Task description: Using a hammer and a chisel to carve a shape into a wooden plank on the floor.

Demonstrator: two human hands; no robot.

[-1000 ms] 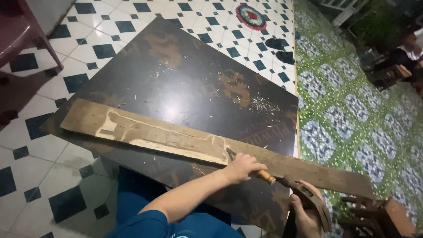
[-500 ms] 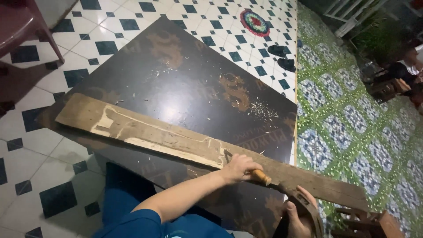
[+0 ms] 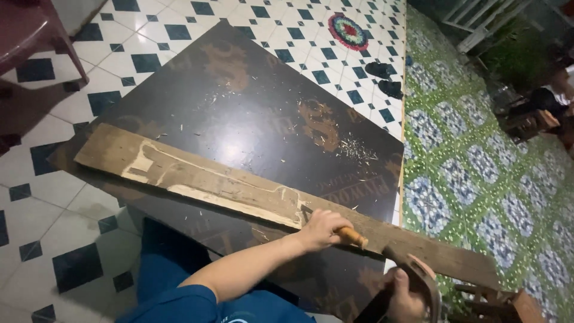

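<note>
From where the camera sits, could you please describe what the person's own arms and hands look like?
Both hands, the left hand and the right hand, are bare, with no gloves, rings or watch visible. The left forearm is uncovered up to a short blue sleeve at the bottom edge. The right arm is almost wholly out of frame.

A long wooden plank point(image 3: 239, 188) lies slantwise across a dark plywood sheet point(image 3: 251, 107), its far end up and left, its near end low and right. Its face is weathered grey-brown, with pale patches of bare wood along the nearer edge. A chisel point(image 3: 347, 235) with an orange-brown wooden handle rests tilted against the plank at the end of the pale strip; its blade is hidden. A hammer point(image 3: 418, 278) with a dark curved head sits just past the chisel's butt.
</note>
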